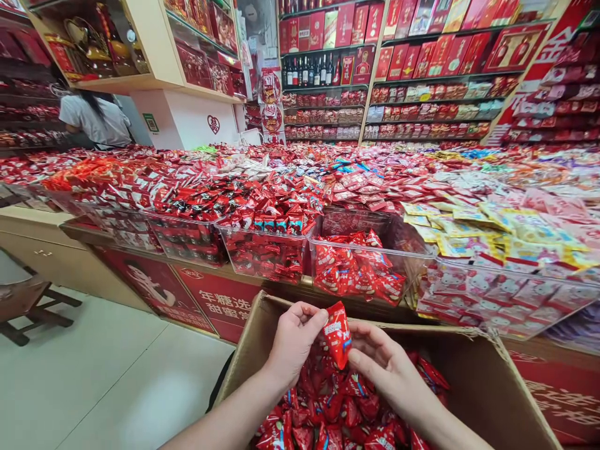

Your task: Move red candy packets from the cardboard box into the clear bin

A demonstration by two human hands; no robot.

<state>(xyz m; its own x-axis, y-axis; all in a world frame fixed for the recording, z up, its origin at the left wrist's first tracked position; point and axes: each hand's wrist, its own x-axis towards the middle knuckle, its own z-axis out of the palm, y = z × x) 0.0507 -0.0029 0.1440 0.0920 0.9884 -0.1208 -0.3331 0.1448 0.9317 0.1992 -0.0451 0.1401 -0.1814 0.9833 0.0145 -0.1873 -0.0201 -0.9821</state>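
Left hand: our left hand [293,340] is curled, thumb and fingers pinching the top of a small red foil candy packet [337,333].
Right hand: our right hand [382,365] closes loosely on the packet's lower edge.
Packet: we hold it upright between both hands, just above the heap of red packets.
Box: an open brown cardboard box [482,381] holds that heap below our wrists.
Ahead: a clear plastic bin [375,265], part filled with matching red packets, stands behind the box flap.
Beyond: a person in a grey shirt [96,119] stands at the far left.
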